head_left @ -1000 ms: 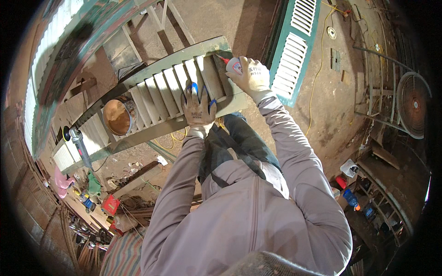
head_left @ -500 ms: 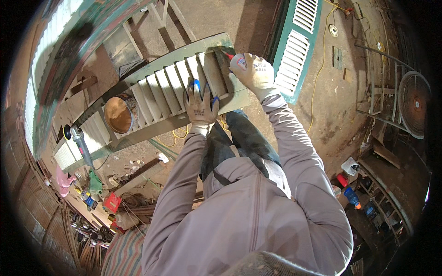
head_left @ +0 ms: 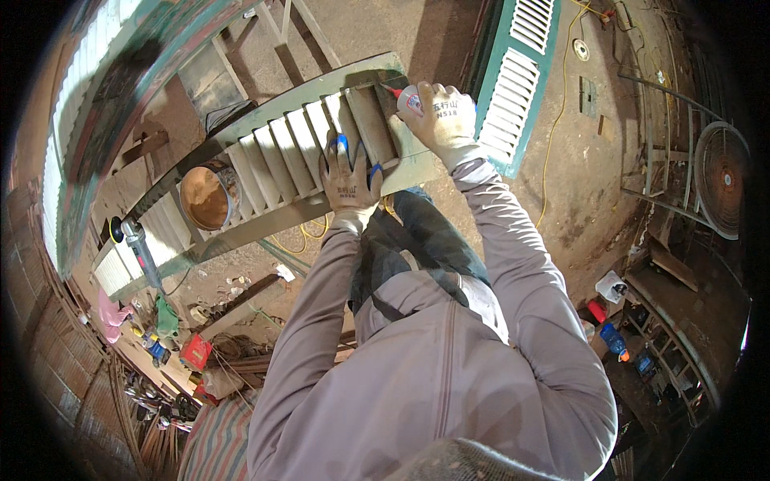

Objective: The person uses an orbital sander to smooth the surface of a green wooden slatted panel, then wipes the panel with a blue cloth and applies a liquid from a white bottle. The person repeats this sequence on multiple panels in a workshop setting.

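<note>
A long louvered shutter panel (head_left: 365, 74) with a pale greenish frame and slats lies across in front of me. My left hand (head_left: 350, 186), in a light work glove with blue on some fingers, rests palm down on its slats and near rail, fingers spread. In my right hand (head_left: 446, 120), gloved alike, is a small pale squeeze bottle (head_left: 408, 101) with a red nozzle. The bottle is tilted, its nozzle pointing left at the corner where the last slat meets the frame. Whether the tip touches the wood, I cannot tell.
A round tin (head_left: 233, 189) of brown powdery stuff sits on the slats to the left. Past it, a corded angle grinder (head_left: 143, 255) lies at the panel's far-left end. Another shutter, teal-framed (head_left: 529, 136), is at the right, near a yellow cord (head_left: 548, 188) and a round fan (head_left: 726, 181).
My right hand and the bottle have shifted slightly up and to the left along the panel's end. My left hand stays in nearly the same place on the slats.
</note>
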Motion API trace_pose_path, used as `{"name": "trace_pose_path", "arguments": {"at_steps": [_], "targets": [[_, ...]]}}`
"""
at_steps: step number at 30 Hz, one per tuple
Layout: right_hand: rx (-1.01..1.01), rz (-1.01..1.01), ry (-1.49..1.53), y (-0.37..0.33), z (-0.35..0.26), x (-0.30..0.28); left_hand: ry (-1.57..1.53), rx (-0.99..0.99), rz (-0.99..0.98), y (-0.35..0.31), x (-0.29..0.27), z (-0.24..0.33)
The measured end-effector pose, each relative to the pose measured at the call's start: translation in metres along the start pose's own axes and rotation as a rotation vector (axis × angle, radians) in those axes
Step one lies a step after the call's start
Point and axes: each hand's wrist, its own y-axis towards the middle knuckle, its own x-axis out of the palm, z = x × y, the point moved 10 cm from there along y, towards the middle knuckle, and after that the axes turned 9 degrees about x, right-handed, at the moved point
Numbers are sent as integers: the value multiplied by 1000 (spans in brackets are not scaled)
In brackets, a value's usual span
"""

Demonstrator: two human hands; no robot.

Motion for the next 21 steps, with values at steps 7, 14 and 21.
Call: {"name": "trace_pose_path", "arguments": {"at_steps": [7, 14, 21], "targets": [[-59, 14, -89, 1, -7, -5, 6, 17, 30, 4, -5, 2], [-8, 25, -82, 3, 12, -14, -1, 31, 35, 5, -10, 4], [68, -67, -96, 3, 28, -21, -31, 33, 38, 4, -8, 2]]}}
